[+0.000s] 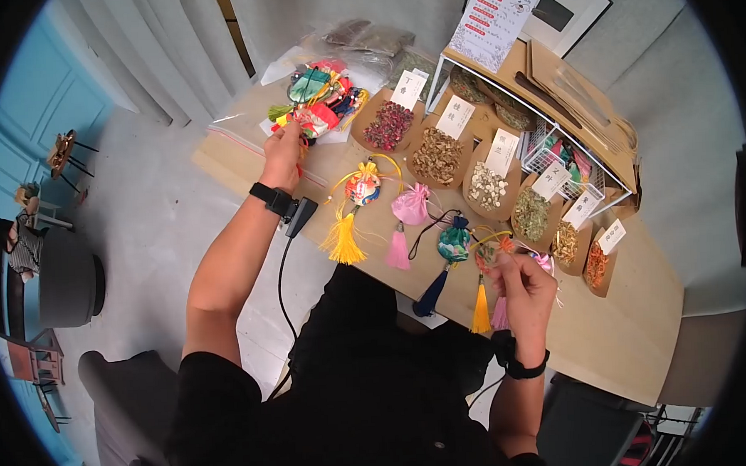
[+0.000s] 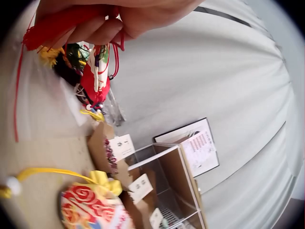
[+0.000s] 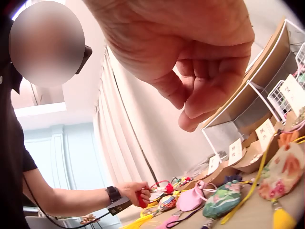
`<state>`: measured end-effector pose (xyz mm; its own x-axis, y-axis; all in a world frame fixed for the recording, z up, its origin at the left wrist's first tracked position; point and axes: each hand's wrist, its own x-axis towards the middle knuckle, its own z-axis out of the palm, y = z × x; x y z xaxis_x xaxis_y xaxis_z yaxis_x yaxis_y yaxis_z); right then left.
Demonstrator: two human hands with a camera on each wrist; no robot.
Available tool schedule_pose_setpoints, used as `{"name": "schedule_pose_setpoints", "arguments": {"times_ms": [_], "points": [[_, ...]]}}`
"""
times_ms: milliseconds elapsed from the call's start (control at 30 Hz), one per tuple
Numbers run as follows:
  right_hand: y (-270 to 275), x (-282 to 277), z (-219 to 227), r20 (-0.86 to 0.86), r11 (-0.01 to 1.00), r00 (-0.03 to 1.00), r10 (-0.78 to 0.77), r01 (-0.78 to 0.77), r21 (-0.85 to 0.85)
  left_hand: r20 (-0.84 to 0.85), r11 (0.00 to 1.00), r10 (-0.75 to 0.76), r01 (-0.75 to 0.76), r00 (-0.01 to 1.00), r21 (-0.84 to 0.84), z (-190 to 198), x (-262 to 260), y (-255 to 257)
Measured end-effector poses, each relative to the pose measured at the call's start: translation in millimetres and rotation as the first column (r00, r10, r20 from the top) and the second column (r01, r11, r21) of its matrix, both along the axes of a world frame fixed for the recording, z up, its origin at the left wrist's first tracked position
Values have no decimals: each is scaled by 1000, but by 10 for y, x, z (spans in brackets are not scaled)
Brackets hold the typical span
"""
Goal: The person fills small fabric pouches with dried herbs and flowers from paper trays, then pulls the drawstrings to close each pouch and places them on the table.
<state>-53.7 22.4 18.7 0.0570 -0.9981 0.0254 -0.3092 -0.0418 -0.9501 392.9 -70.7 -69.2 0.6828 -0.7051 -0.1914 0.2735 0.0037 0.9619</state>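
My left hand (image 1: pixel 283 158) grips a red tassel (image 2: pixel 66 26) at the table's left side. A red and white sachet (image 2: pixel 96 76) hangs just beyond those fingers, near a pile of colourful sachets (image 1: pixel 323 83). My right hand (image 1: pixel 527 297) hovers over the right end of a row of sachets, its fingers loosely curled around nothing. Below it lies an orange floral sachet (image 3: pixel 282 174) with a yellow tassel. Further along the row are a green sachet (image 1: pixel 454 243) with a navy tassel, a pink sachet (image 1: pixel 411 204) and a patterned sachet (image 1: pixel 363 185) with a yellow tassel.
Behind the row stand several paper trays of dried herbs, including rosebuds (image 1: pixel 387 126), each with a white label card. A shelf (image 1: pixel 542 101) with a printed sheet (image 1: pixel 493 19) stands at the back. Clear plastic bags (image 1: pixel 364 38) lie behind the sachet pile.
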Motion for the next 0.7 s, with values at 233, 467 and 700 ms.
{"name": "schedule_pose_setpoints", "arguments": {"times_ms": [233,467,700], "points": [[146,-720,-290,-6,996,997,-76,77,46,262,916,-278,173,924,362,38,9,116],[288,-1111,-570,21,982,984,-179,177,71,535,622,-670,-6,515,783,205,186,195],[373,-1159,-577,-43,961,962,-270,272,43,665,651,-740,-355,-101,671,43,460,326]]}}
